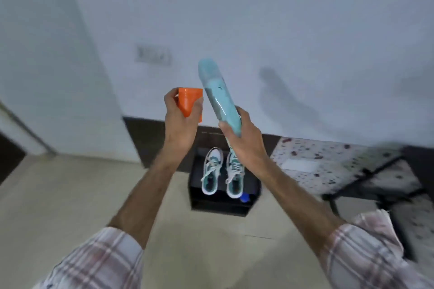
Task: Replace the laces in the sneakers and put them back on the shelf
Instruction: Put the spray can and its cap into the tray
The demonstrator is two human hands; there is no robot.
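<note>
Pale wall ahead, dark skirting along its foot, beige floor below. Blurred throughout by motion. Against the skirting, a low black shelf, open on top, carrying the pair of sneakers: white and teal, side by side, toes toward the wall, heels toward the viewer, long axes running roughly straight away. Laces visible on both, loose ends trailing outward. A small blue thing just beside the right heel, too blurred to name. To the right of the shelf, a speckled surface with dark frame bars crossing it, close to the shelf's right edge; to the left, bare floor up to a doorway edge.

Raised well above the sneakers, not touching them: left hand curled round an orange cup-like thing, thumb on its near right edge, fingers wrapped behind its left side, its wide flat end uppermost. Right hand clamped on the lower end of a long teal tube-like pack, thumb across the front, fingers behind. Long axis of the pack tilted, upper end leaning up and left toward the wall, lower end poking out under the palm. Orange thing and pack just beside each other, whether touching cannot be told. Plaid sleeves rolled back on both forearms.
</note>
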